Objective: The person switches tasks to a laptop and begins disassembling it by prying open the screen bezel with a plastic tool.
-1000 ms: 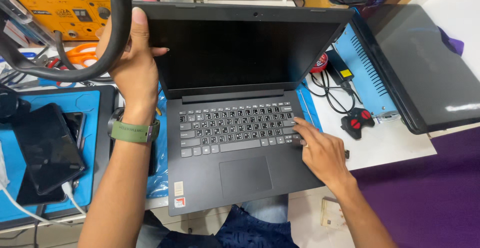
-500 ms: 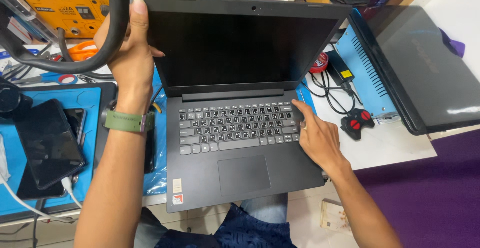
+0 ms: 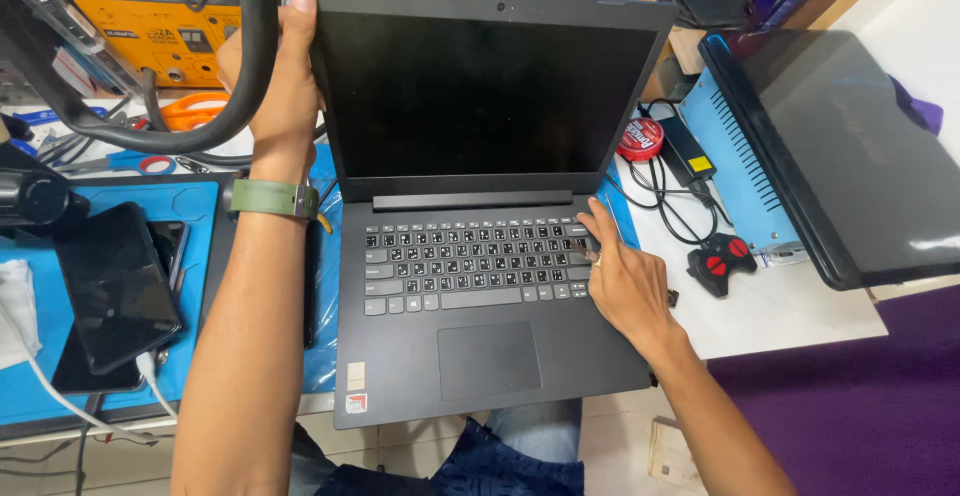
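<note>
Checking the laptop [image 3: 480,246] on the desk.
Left hand [image 3: 285,81] grips the screen's left edge; right hand [image 3: 625,281], fingers spread, presses keys at the right. Next, I think: a gentle push.

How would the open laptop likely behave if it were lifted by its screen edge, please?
The laptop would probably pivot at its hinge, since the lid stands upright on a flat base. The thin lid, held by the left hand, looks apt to flex. Its base overhangs the table edge, so it may tip forward.
</note>
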